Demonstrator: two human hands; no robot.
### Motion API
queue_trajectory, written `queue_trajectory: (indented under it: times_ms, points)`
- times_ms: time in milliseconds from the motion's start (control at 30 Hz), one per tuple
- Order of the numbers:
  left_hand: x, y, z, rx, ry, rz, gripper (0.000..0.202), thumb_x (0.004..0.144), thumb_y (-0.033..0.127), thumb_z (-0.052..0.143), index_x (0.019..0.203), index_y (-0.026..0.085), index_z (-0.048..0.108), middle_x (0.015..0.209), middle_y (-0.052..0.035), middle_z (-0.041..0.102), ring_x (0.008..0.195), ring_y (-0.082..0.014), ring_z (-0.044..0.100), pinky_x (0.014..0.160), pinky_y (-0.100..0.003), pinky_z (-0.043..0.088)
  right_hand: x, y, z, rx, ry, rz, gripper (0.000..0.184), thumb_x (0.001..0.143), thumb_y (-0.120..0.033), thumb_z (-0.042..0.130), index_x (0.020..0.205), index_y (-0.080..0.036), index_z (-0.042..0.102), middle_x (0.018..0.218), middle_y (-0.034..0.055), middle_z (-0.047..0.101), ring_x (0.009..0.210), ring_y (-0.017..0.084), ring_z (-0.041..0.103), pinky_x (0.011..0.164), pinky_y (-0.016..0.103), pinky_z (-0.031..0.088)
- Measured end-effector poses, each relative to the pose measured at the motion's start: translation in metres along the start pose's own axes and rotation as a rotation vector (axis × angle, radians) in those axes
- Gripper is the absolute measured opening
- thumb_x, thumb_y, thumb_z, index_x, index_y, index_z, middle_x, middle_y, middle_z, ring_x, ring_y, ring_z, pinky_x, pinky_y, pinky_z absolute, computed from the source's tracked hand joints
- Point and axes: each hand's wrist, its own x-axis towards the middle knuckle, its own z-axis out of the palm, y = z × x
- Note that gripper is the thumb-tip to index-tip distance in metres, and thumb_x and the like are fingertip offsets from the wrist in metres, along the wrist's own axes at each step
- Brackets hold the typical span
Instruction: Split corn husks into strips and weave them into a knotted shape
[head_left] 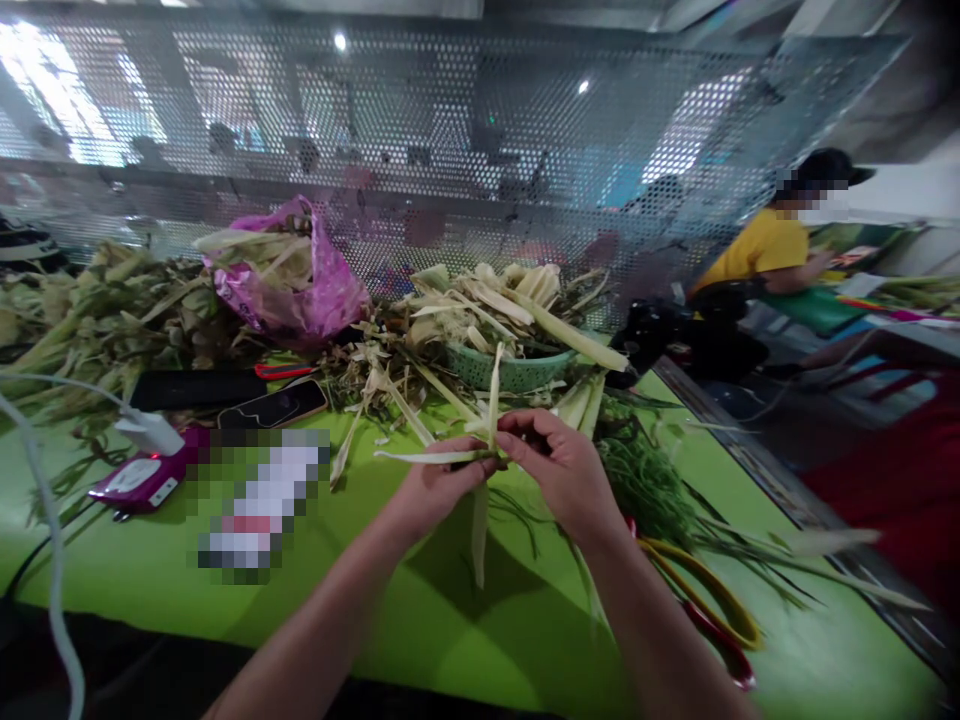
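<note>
Several pale corn husk strips point(479, 535) cross one another in front of me, one upright, one reaching left and one hanging down. My left hand point(442, 488) is closed on them near the crossing, its fingertips partly hidden behind the strips. From the other side my right hand point(562, 470) pinches the strips at the crossing with thumb and fingers. Beyond my hands, a green basket point(510, 373) holds a heap of dry husks point(517, 300). Beside my right forearm lie scissors point(712, 590) with yellow and red handles, their blades mostly hidden.
Loose husks point(112, 310) and a pink plastic bag point(330, 280) fill the back left of the green table point(315, 610). A phone point(274, 405) and a purple power strip point(142, 480) with a cable lie left. Green stringy stems point(652, 480) lie right. Another person point(772, 245) sits beyond.
</note>
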Motion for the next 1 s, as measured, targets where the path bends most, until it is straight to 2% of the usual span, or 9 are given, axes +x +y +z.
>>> queue_trajectory:
  times_ms: [200, 400, 500, 567, 700, 800, 867, 933, 1000]
  points:
    - [0.0, 0.003, 0.001, 0.049, -0.103, -0.051, 0.016, 0.076, 0.029, 0.063, 0.081, 0.015, 0.068, 0.077, -0.0036, 0.064, 0.077, -0.015, 0.057, 0.072, -0.026, 0.042, 0.002, 0.004, 0.002, 0.128, -0.038, 0.068, 0.023, 0.073, -0.039, 0.067, 0.073, -0.017, 0.061, 0.068, -0.0002, 0.056, 0.065, 0.013, 0.05, 0.062, 0.026, 0.041]
    - [0.001, 0.0, -0.004, 0.108, -0.154, -0.076, 0.013, 0.074, 0.028, 0.065, 0.075, 0.014, 0.065, 0.068, 0.0, 0.059, 0.065, -0.0109, 0.048, 0.061, -0.023, 0.037, 0.001, 0.008, 0.012, 0.111, 0.044, 0.038, 0.02, 0.071, -0.035, 0.067, 0.07, -0.017, 0.059, 0.066, -0.0006, 0.056, 0.064, 0.013, 0.049, 0.061, 0.026, 0.04]
    - [0.0, 0.0, -0.004, 0.074, -0.166, -0.085, 0.016, 0.074, 0.03, 0.066, 0.08, 0.014, 0.067, 0.071, -0.0011, 0.061, 0.068, -0.0119, 0.049, 0.063, -0.024, 0.037, 0.002, 0.007, 0.014, 0.094, 0.047, 0.034, 0.018, 0.073, -0.034, 0.066, 0.072, -0.017, 0.06, 0.066, -0.0005, 0.057, 0.064, 0.014, 0.051, 0.062, 0.027, 0.041]
    - [-0.001, 0.0, -0.004, 0.028, -0.112, -0.095, 0.021, 0.074, 0.034, 0.067, 0.083, 0.015, 0.069, 0.075, -0.0025, 0.063, 0.071, -0.0129, 0.051, 0.065, -0.024, 0.037, 0.003, 0.005, 0.013, 0.053, 0.051, 0.007, 0.017, 0.077, -0.035, 0.063, 0.077, -0.018, 0.063, 0.072, 0.0015, 0.061, 0.068, 0.016, 0.055, 0.064, 0.028, 0.043]
    - [0.0, 0.0, -0.006, -0.107, 0.108, -0.132, 0.032, 0.074, 0.044, 0.067, 0.093, 0.018, 0.068, 0.076, -0.002, 0.061, 0.068, -0.0113, 0.049, 0.062, -0.023, 0.036, 0.003, 0.004, 0.004, -0.145, 0.055, -0.146, 0.019, 0.083, -0.033, 0.058, 0.095, -0.023, 0.068, 0.092, 0.0048, 0.067, 0.088, 0.021, 0.059, 0.08, 0.033, 0.044]
    - [0.003, 0.002, -0.008, -0.096, 0.224, -0.081, 0.032, 0.077, 0.046, 0.062, 0.092, 0.018, 0.067, 0.071, -0.0006, 0.056, 0.063, -0.0103, 0.044, 0.058, -0.022, 0.033, 0.002, 0.004, -0.002, -0.254, 0.045, -0.215, 0.014, 0.084, -0.03, 0.059, 0.09, -0.023, 0.069, 0.088, 0.0043, 0.067, 0.087, 0.021, 0.059, 0.08, 0.035, 0.044]
    - [0.006, 0.002, -0.008, -0.032, 0.245, -0.032, 0.029, 0.078, 0.044, 0.061, 0.087, 0.016, 0.066, 0.074, -0.0019, 0.057, 0.067, -0.0116, 0.045, 0.06, -0.022, 0.034, 0.001, 0.002, -0.004, -0.308, 0.07, -0.276, 0.013, 0.083, -0.029, 0.059, 0.09, -0.023, 0.068, 0.089, 0.0049, 0.067, 0.089, 0.022, 0.058, 0.081, 0.037, 0.044]
    - [0.008, 0.0, -0.005, 0.013, 0.202, -0.005, 0.028, 0.078, 0.042, 0.061, 0.083, 0.015, 0.065, 0.077, -0.0035, 0.059, 0.071, -0.0133, 0.048, 0.063, -0.023, 0.036, 0.002, -0.004, -0.004, -0.358, 0.071, -0.344, 0.016, 0.083, -0.027, 0.06, 0.096, -0.024, 0.068, 0.093, 0.0058, 0.066, 0.092, 0.023, 0.056, 0.084, 0.037, 0.042]
    - [0.01, -0.003, -0.001, -0.022, 0.149, 0.007, 0.028, 0.076, 0.042, 0.063, 0.084, 0.015, 0.064, 0.077, -0.0036, 0.059, 0.071, -0.0138, 0.048, 0.064, -0.024, 0.037, 0.005, -0.014, -0.001, -0.406, -0.012, -0.387, 0.018, 0.083, -0.025, 0.06, 0.1, -0.024, 0.068, 0.095, 0.0062, 0.065, 0.094, 0.023, 0.055, 0.083, 0.036, 0.041]
